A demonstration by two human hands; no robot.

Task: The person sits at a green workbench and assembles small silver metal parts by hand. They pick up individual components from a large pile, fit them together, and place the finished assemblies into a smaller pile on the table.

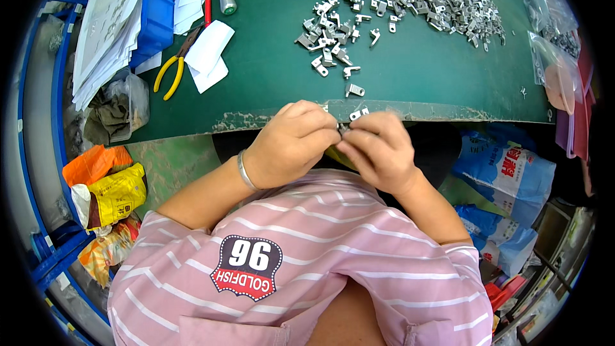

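At the front edge of the green table (269, 83), my left hand (295, 138) and my right hand (381, 150) meet fingertip to fingertip. Both are closed in a pinch around a small metal part (341, 127), mostly covered by the fingers. Just beyond my right fingers, a small metal bracket (359, 115) lies on the table edge. Another bracket (355, 90) rests a little farther in. Behind these is a loose group of metal brackets (327, 35), and a large heap of like pieces (442, 0) spreads at the far right.
Yellow-handled pliers (170, 77), white paper slips (208, 51) and a blue bin (157, 13) with stacked papers occupy the table's left. Clear plastic bags (554, 45) hang at the right edge. Yellow and orange bags (115, 195) stand lower left, blue-white sacks (509, 179) lower right.
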